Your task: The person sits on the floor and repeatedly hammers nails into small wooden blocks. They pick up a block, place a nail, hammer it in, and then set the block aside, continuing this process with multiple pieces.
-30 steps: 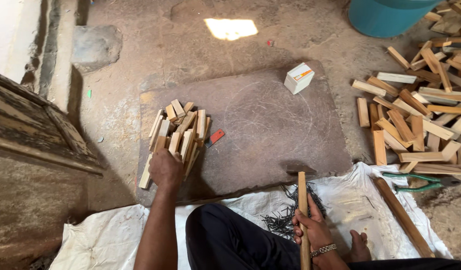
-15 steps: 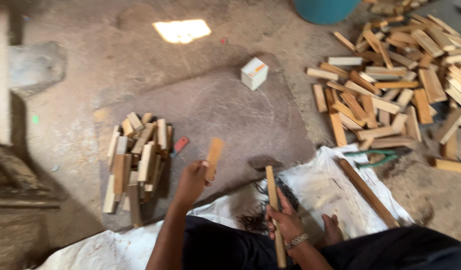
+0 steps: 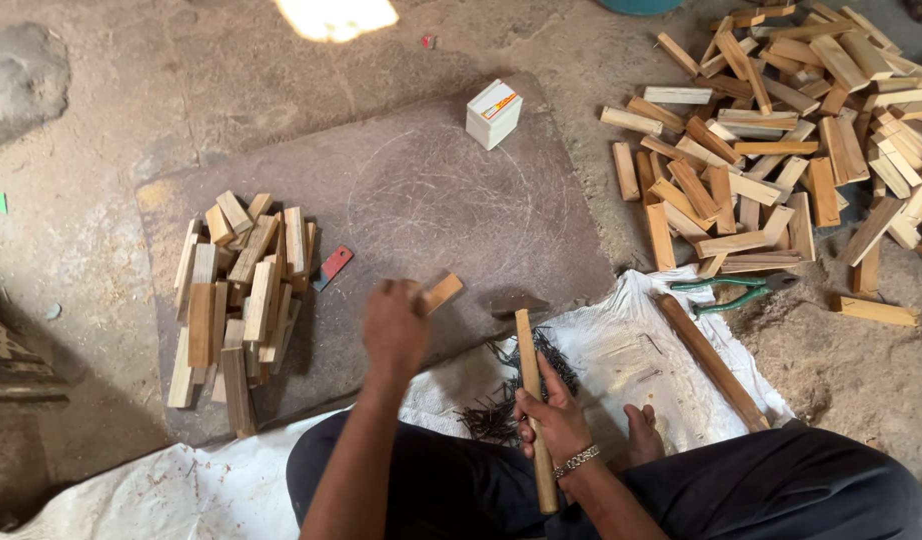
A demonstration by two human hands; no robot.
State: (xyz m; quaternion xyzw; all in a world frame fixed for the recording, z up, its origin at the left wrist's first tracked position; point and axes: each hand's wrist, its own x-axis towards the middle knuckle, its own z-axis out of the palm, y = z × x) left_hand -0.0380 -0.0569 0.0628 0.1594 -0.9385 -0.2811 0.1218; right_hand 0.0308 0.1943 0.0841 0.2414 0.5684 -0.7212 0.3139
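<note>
My left hand (image 3: 394,328) grips a short wooden block (image 3: 442,292) just above the dark flat stone slab (image 3: 451,200). To its left lies a pile of similar wooden blocks (image 3: 239,300) on the slab. My right hand (image 3: 553,420), with a bracelet at the wrist, is closed around the wooden handle of a hammer (image 3: 532,385), whose metal head rests at the slab's near edge. A heap of dark nails (image 3: 516,385) lies under the hammer on the white sack (image 3: 641,360).
A large scatter of wooden blocks (image 3: 781,140) covers the ground at right. A small white box (image 3: 494,113) stands on the slab's far side. Green-handled pliers (image 3: 731,292) and a long wooden stick (image 3: 706,358) lie near the sack. A small red piece (image 3: 333,266) sits beside the pile.
My left hand left the pile at left and carried one block rightward toward the slab's middle. My right hand kept hold of the hammer handle. The camera view shifted.
</note>
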